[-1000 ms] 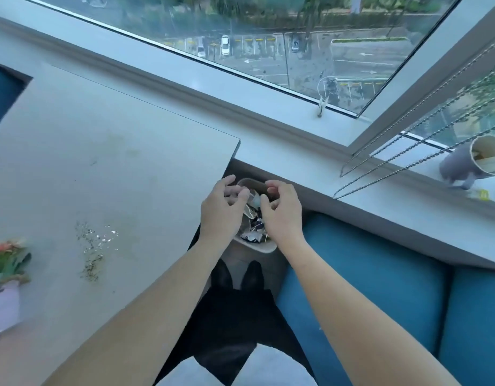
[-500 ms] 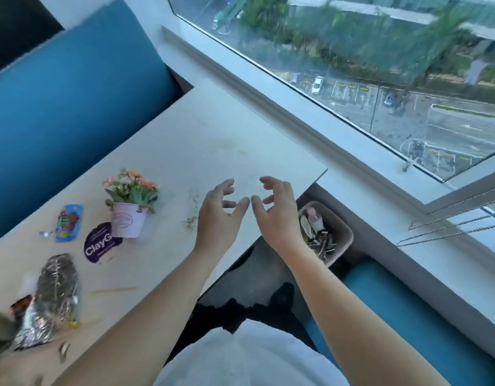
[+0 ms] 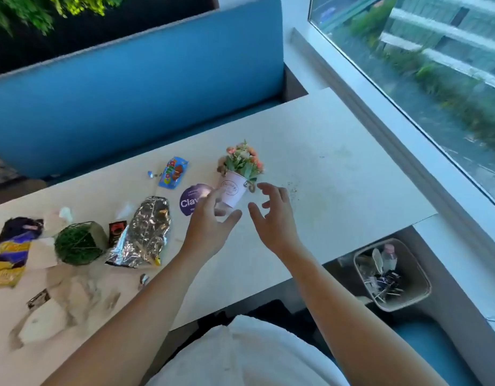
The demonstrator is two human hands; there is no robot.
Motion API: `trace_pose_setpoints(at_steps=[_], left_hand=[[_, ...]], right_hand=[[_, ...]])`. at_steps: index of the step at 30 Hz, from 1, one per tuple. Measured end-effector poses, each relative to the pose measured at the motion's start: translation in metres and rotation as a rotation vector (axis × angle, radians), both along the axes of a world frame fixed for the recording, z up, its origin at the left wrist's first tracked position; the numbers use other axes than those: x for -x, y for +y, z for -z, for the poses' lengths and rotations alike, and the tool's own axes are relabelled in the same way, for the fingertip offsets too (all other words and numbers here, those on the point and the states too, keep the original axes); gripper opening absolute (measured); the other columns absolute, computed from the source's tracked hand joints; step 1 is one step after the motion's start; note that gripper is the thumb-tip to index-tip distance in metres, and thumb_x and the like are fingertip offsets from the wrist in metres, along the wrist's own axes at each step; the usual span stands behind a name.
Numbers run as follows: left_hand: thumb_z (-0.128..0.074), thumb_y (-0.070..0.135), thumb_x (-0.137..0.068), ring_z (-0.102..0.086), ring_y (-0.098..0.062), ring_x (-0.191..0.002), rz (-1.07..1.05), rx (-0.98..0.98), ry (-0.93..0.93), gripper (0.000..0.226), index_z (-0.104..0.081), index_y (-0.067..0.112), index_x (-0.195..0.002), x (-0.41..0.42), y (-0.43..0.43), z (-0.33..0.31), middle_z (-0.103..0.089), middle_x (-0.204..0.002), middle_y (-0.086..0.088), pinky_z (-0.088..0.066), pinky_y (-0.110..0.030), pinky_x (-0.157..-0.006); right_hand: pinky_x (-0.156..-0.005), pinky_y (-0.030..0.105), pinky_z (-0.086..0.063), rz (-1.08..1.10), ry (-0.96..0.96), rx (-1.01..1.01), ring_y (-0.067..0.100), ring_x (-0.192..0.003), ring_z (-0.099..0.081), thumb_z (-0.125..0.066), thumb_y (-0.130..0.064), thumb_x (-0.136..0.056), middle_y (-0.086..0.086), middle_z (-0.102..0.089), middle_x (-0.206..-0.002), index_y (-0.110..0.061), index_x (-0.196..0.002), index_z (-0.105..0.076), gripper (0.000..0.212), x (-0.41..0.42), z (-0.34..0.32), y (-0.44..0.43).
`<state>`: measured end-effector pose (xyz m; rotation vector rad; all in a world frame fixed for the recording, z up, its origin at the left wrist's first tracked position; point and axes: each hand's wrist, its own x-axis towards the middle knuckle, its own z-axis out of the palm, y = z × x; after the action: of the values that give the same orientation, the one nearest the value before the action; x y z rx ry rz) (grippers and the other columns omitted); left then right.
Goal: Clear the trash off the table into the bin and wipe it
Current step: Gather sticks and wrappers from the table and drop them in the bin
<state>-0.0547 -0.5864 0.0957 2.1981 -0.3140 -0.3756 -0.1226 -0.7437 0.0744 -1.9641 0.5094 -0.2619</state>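
Note:
My left hand (image 3: 210,224) and my right hand (image 3: 274,215) hover empty over the pale table (image 3: 338,185), fingers loosely spread, just in front of a small pink flower pot (image 3: 232,188). Trash lies to the left: a crumpled silver foil bag (image 3: 146,232), a blue candy wrapper (image 3: 172,172), a purple and yellow wrapper (image 3: 11,252), a small dark wrapper (image 3: 116,231) and crumpled white paper (image 3: 62,305). The beige bin (image 3: 419,285) stands on the floor at the right, below the table's end, with trash inside.
A round purple sticker (image 3: 192,201) lies beside the pot. A green moss ball planter (image 3: 76,243) stands among the wrappers. Crumbs speckle the table near the pot. A blue bench back (image 3: 129,93) runs behind the table; the window sill (image 3: 407,140) borders the right.
Both hands have left the bin and moved left over the table, empty. The view has swung from the bin to the trash on the table.

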Motion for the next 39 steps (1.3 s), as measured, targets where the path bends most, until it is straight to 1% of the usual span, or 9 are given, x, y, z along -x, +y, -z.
trace_pose_setpoints(at_steps=[4,8,11,15,21,26,31,35,39], left_hand=[[-0.077,0.037,-0.09,-0.063,-0.004,-0.102,-0.062,0.008,0.026,0.063,-0.048,0.031,-0.146,-0.024,0.086,0.006,-0.054,-0.129,0.005,-0.055,-0.037,-0.093],[-0.077,0.033,-0.091,-0.061,0.002,-0.097,-0.129,-0.012,0.046,0.068,-0.047,0.026,-0.15,-0.043,0.16,0.014,-0.051,-0.13,0.006,-0.044,-0.008,-0.079],[-0.076,0.033,-0.091,-0.059,0.006,-0.101,-0.153,0.003,0.093,0.069,-0.044,0.029,-0.153,-0.049,0.196,0.021,-0.047,-0.136,0.006,-0.04,-0.004,-0.077],[-0.076,0.036,-0.09,-0.058,0.002,-0.107,-0.169,0.008,0.127,0.069,-0.044,0.033,-0.151,-0.049,0.226,0.032,-0.046,-0.141,0.004,-0.044,-0.012,-0.082],[-0.077,0.041,-0.089,-0.061,-0.004,-0.104,-0.244,0.011,0.118,0.062,-0.05,0.037,-0.144,-0.041,0.248,0.044,-0.051,-0.132,0.003,-0.054,-0.036,-0.095],[-0.075,0.034,-0.092,-0.058,0.008,-0.103,-0.263,0.011,0.135,0.059,-0.051,0.033,-0.145,-0.032,0.26,0.045,-0.046,-0.136,0.006,-0.042,-0.003,-0.078],[-0.073,0.033,-0.093,-0.061,-0.003,-0.111,-0.289,0.032,0.168,0.057,-0.05,0.034,-0.145,-0.027,0.273,0.049,-0.044,-0.136,0.004,-0.045,-0.011,-0.076],[-0.072,0.038,-0.094,-0.058,0.006,-0.107,-0.28,0.029,0.163,0.056,-0.049,0.036,-0.145,-0.025,0.28,0.05,-0.044,-0.14,0.006,-0.046,-0.019,-0.085],[-0.072,0.041,-0.094,-0.058,0.003,-0.111,-0.284,0.041,0.185,0.057,-0.048,0.036,-0.146,-0.025,0.285,0.055,-0.046,-0.142,0.006,-0.044,-0.013,-0.078]], right_hand=[[-0.086,0.024,-0.049,-0.03,-0.027,0.027,0.017,-0.101,-0.06,-0.069,-0.021,-0.095,-0.003,-0.046,-0.129,-0.02,-0.136,-0.053,0.045,-0.03,0.005,0.064],[-0.092,0.039,-0.052,-0.102,0.027,0.085,0.026,-0.104,-0.058,-0.074,-0.019,-0.088,0.0,-0.046,-0.123,-0.017,-0.136,-0.053,0.052,-0.055,0.022,0.129],[-0.098,0.046,-0.049,-0.162,0.119,0.128,0.031,-0.11,-0.054,-0.078,-0.019,-0.084,0.003,-0.045,-0.124,-0.013,-0.135,-0.053,0.057,-0.066,0.041,0.166],[-0.107,0.039,-0.032,-0.324,0.373,0.256,0.037,-0.123,-0.044,-0.075,-0.026,-0.088,0.016,-0.045,-0.135,-0.012,-0.14,-0.05,0.06,-0.071,0.056,0.195],[-0.102,0.043,-0.042,-0.512,0.538,0.354,0.04,-0.119,-0.049,-0.065,-0.035,-0.094,0.015,-0.048,-0.134,-0.023,-0.144,-0.048,0.054,-0.077,0.066,0.225],[-0.106,0.037,-0.045,-0.506,0.613,0.164,0.03,-0.116,-0.056,-0.063,-0.039,-0.092,0.016,-0.061,-0.117,-0.036,-0.138,-0.055,0.046,-0.099,0.073,0.255],[-0.105,0.035,-0.043,-0.464,0.676,0.11,0.025,-0.127,-0.047,-0.058,-0.029,-0.093,0.015,-0.06,-0.121,-0.022,-0.135,-0.06,0.043,-0.11,0.081,0.264],[-0.091,0.028,-0.045,-0.341,0.634,0.08,0.024,-0.108,-0.06,-0.063,-0.023,-0.093,0.012,-0.06,-0.122,-0.01,-0.119,-0.071,0.03,-0.109,0.087,0.256],[-0.076,0.025,-0.046,-0.139,0.55,-0.075,0.016,-0.087,-0.063,-0.066,-0.012,-0.09,0.0,-0.067,-0.1,-0.011,-0.112,-0.072,0.022,-0.103,0.086,0.248]])
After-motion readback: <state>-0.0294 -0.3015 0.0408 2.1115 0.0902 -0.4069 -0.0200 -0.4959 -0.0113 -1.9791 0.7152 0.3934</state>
